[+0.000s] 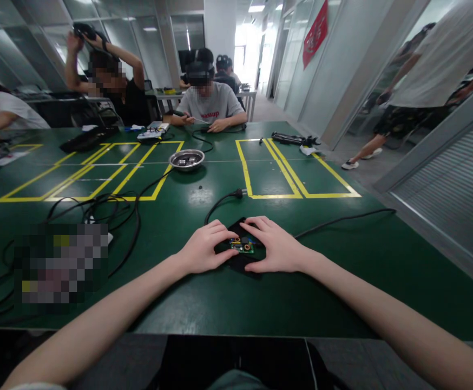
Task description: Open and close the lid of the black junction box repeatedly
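In front of me on the green table lies a small circuit board (pixel 248 251) with copper-wound coils, inside or on top of an open black casing (pixel 242 265). My left hand (pixel 206 246) comes from the left, its thumb and index finger closed on the left end of the board. From the other side my right hand (pixel 279 246) spans the casing, index finger at its far edge and thumb at its near edge. A black power cord (pixel 342 218) runs off to the right, and another with a plug (pixel 236 193) lies just beyond the hands.
A metal bowl (pixel 186 159) holds small metal parts. Tangled black cables (pixel 110 208) and a blurred-out item (pixel 64 265) lie left. Yellow tape (pixel 277 196) marks the table (pixel 204 303). A black tool or stand (pixel 293 138) lies far right. A person (pixel 210 100) sits opposite.
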`<state>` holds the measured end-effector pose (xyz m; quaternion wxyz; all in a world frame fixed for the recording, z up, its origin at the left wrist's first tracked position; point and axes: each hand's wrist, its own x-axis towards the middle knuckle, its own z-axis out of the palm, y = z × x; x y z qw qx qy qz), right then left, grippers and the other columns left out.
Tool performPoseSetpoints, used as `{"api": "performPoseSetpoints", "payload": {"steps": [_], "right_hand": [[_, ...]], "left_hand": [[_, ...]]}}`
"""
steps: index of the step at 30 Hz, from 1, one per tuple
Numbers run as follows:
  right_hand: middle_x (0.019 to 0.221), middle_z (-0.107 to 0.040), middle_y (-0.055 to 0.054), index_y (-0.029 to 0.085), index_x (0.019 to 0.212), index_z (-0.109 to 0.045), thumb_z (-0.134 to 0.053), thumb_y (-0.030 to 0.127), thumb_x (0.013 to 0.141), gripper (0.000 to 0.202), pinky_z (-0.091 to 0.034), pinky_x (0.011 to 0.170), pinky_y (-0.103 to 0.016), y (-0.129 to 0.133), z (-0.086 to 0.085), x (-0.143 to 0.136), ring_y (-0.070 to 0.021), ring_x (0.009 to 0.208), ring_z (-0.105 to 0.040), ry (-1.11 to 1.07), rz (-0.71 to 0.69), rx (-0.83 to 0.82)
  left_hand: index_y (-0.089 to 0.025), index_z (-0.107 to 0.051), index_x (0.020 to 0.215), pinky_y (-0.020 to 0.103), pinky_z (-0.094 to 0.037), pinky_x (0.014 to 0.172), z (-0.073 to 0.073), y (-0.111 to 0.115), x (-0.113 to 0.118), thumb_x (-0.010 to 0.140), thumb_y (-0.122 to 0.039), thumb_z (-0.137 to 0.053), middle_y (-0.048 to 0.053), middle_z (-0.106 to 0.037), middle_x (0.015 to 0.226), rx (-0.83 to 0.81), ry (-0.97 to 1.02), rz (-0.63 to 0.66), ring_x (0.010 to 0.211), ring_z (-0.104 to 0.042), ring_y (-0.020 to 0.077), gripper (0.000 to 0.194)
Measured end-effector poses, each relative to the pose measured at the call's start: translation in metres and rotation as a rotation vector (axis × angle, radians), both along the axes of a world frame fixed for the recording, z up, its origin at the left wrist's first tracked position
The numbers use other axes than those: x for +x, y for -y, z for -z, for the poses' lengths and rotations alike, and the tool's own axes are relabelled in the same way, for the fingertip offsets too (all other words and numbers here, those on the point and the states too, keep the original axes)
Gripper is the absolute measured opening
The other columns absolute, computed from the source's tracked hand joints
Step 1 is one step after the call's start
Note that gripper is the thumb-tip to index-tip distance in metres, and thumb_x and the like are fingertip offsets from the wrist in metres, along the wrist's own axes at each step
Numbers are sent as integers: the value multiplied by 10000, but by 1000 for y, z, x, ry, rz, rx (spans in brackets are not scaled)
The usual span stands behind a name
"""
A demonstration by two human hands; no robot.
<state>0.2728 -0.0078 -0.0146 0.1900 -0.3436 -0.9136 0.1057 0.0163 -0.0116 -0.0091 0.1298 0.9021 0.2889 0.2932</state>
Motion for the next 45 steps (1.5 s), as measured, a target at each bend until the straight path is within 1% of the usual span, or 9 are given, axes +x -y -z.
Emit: {"api": "performPoseSetpoints", "payload": {"steps": [5, 10, 15, 20, 25, 32, 39, 42, 45], "right_hand": [[1303, -598, -181, 160, 1424, -603, -847, 585, 716, 861, -510, 1026, -603, -1, 2, -1, -377, 1174, -561, -12, 31, 18], [1161, -607, -148, 157, 1301, -666, -841, 506, 741, 683, -566, 932, -549, 1, 1, -5, -331, 1052, -581, -52, 71, 38], [1166, -591, -165, 123, 1293, -654, -829, 495, 744, 685, -564, 945, -581, 3, 3, -4, -347, 1062, -568, -51, 131, 53], [1193, -587, -151, 162, 1346, -634, -817, 453, 775, 667, -557, 968, -561, 2, 7, -7, -330, 1091, -569, -102, 39, 17], [1201, -599, -142, 179, 1349, -642, -831, 459, 773, 668, -548, 971, -557, 0, 8, -9, -324, 1089, -577, -141, 40, 14], [1201, -632, -134, 211, 1329, -660, -867, 522, 732, 704, -533, 966, -559, -8, 8, -7, -328, 1082, -600, -150, 64, 26], [1235, -612, -163, 180, 1272, -643, -795, 527, 817, 593, -529, 987, -552, -6, 9, -16, -340, 1125, -611, -174, 126, 63], [1286, -576, -160, 197, 1272, -605, -738, 478, 871, 507, -529, 1002, -519, -4, 5, -12, -329, 1163, -612, -203, 137, 43], [1258, -564, -136, 197, 1191, -585, -679, 353, 899, 344, -567, 870, -417, -5, 0, 0, -255, 992, -650, -195, 154, -5]], "left_hand": [[-202, -703, 1163, 320, -556, 823, 2, -3, -3, 952, -331, -699, 56, -728, 987, -113, -9, -85, 918, -678, 205, 247], [-196, -705, 1163, 281, -543, 792, 1, -5, -6, 940, -324, -719, 48, -742, 1019, -221, -23, -44, 884, -697, 183, 259], [-190, -724, 1175, 269, -534, 768, 0, -4, -7, 953, -339, -712, 57, -759, 1019, -250, -38, -18, 849, -694, 174, 268], [-195, -731, 1191, 257, -532, 737, 1, -4, -5, 980, -336, -678, 52, -739, 1017, -258, -48, -46, 807, -686, 158, 259], [-198, -736, 1211, 261, -535, 748, 4, -8, -4, 992, -335, -665, 50, -725, 995, -226, -60, -102, 820, -687, 166, 268], [-218, -725, 1229, 260, -554, 749, 7, -11, -5, 995, -341, -662, 49, -713, 1083, -148, -107, -142, 805, -690, 150, 272], [-207, -738, 1226, 311, -575, 829, 8, -13, -4, 1001, -370, -655, 76, -710, 1044, 47, -195, -145, 921, -689, 201, 291], [-197, -737, 1229, 330, -575, 814, 7, -15, -6, 989, -382, -676, 81, -706, 1001, 81, -214, -165, 915, -676, 218, 309], [-196, -724, 1242, 323, -572, 806, 6, -16, -9, 973, -394, -701, 76, -709, 1007, 57, -195, -178, 916, -676, 216, 335]]}}
